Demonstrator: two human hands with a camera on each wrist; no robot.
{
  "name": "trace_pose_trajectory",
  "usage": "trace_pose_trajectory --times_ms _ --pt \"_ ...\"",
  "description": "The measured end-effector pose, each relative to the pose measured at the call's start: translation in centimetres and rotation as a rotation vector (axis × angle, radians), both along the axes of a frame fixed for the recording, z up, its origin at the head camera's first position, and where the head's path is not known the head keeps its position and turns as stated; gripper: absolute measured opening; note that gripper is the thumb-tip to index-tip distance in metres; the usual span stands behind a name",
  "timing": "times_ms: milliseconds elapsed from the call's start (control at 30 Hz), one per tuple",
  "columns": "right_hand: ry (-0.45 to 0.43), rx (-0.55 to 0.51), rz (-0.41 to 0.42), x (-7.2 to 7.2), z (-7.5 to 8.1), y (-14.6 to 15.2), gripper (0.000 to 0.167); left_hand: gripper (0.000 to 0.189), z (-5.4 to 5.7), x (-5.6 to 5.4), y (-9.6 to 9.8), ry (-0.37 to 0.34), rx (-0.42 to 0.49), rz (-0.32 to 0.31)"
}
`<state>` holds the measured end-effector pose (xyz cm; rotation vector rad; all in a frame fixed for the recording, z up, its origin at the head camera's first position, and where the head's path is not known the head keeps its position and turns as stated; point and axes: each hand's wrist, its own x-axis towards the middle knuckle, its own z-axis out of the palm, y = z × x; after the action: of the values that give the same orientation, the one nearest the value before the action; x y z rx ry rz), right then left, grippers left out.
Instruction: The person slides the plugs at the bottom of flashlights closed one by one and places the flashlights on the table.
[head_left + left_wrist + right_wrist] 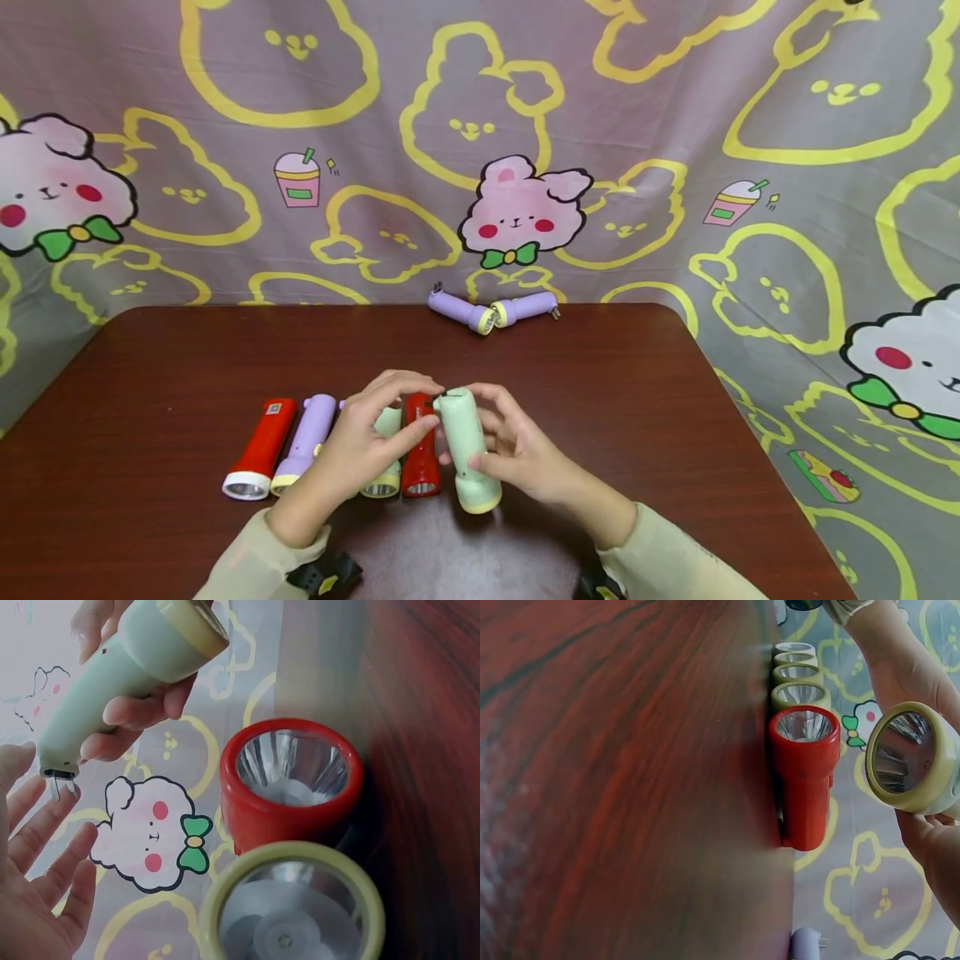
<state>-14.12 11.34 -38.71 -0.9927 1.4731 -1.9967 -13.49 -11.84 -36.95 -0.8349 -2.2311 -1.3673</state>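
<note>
Step, I judge: working at mint-green flashlight (465,442) by its prongs (55,789) | right hand (525,457) grasping it over table (600,375), beside red-rimmed flashlight (422,446) | left hand (375,429) released, near prongs | next, I think, needs steady right grip

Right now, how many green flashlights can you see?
2. One green flashlight is held in the right grip. The second green flashlight is just left of the all-red flashlight, partly covered by the left grip. No others show.

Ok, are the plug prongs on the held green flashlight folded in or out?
Out: in the left wrist view, metal prongs stick out from the tail end of the green flashlight.
</note>
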Motion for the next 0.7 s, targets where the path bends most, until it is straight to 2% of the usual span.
trace_pose_trajectory --times_ms 300,700 --pt "-0.013 -0.019 -0.007 0.08 -0.11 -0.17 0.059 0.036 -0.5 -0.2 0.33 -0.04 0.026 -0.015" --pt "-0.006 -0.038 -0.024 0.07 -0.3 -0.37 0.059 0.039 -0.55 -0.27 0.52 -0.093 0.06 0.018"
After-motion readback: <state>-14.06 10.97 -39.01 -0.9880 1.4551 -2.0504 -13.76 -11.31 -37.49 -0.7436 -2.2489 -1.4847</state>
